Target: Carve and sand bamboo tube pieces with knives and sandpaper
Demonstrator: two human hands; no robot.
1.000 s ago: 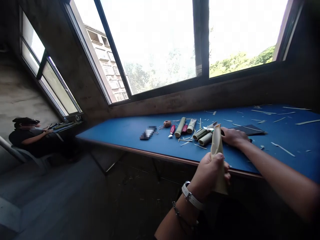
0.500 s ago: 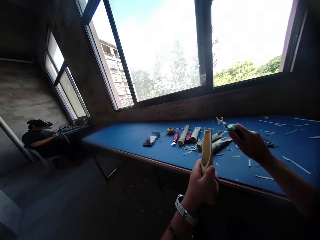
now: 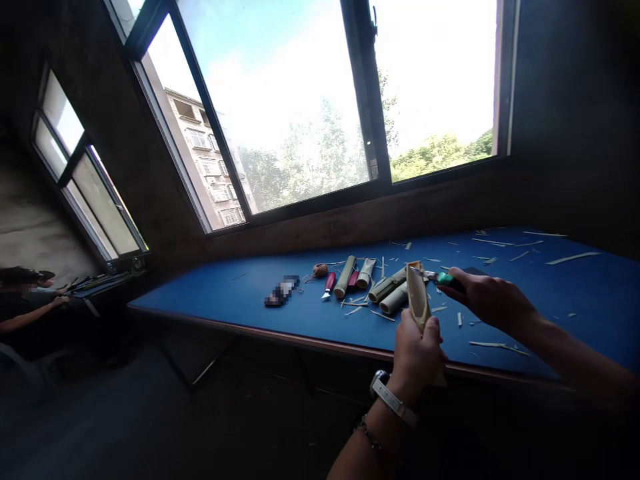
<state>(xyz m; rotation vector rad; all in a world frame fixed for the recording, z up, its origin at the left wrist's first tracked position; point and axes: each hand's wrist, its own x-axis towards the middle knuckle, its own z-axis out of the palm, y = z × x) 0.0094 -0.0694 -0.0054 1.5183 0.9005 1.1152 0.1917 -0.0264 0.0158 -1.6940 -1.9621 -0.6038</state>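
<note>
My left hand (image 3: 419, 350) is closed around the lower part of a split bamboo piece (image 3: 418, 297), held up in front of the table edge with its hollow side showing. In my right hand (image 3: 493, 297) is a green-handled tool (image 3: 447, 282) with a metal head; its exact kind is unclear. The metal head meets the upper right edge of the bamboo piece. Behind the piece lie bamboo tubes (image 3: 395, 299), close to its left side.
On the blue table (image 3: 210, 287) lie a red-handled knife (image 3: 329, 285), a twine ball (image 3: 320, 269), a standing-apart bamboo tube (image 3: 345, 277), a blurred dark object (image 3: 281, 291) and scattered bamboo slivers (image 3: 495, 345). A person (image 3: 30, 300) sits at far left. Windows rise behind the table.
My right hand has brought the green-handled tool left and down onto the bamboo piece's top edge. The view has turned right, and my left hand keeps its hold.
</note>
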